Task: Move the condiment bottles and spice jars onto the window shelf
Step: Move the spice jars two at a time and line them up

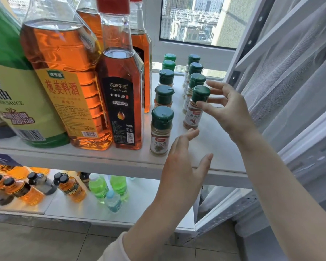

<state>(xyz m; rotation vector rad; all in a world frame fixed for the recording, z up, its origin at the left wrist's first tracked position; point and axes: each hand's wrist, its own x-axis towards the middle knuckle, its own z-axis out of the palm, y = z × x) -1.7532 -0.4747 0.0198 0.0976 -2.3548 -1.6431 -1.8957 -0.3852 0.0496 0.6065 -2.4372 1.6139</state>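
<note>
Head view: right hand [231, 112] spread, thumb just touching spice jar [192, 115] beneath its cap [200, 94]; left hand [183, 161] flat, empty. Jar judged light, rigid, smooth; grasp mid-body.

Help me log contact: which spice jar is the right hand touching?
The right row's front jar, red chilli label; the right hand's thumb touches its neck.

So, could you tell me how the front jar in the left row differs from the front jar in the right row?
The left front jar holds tan powder; the right front jar holds reddish powder. The left one stands nearer the shelf edge; the thumb of the right hand touches the right one. Both stand upright with green caps.
</note>
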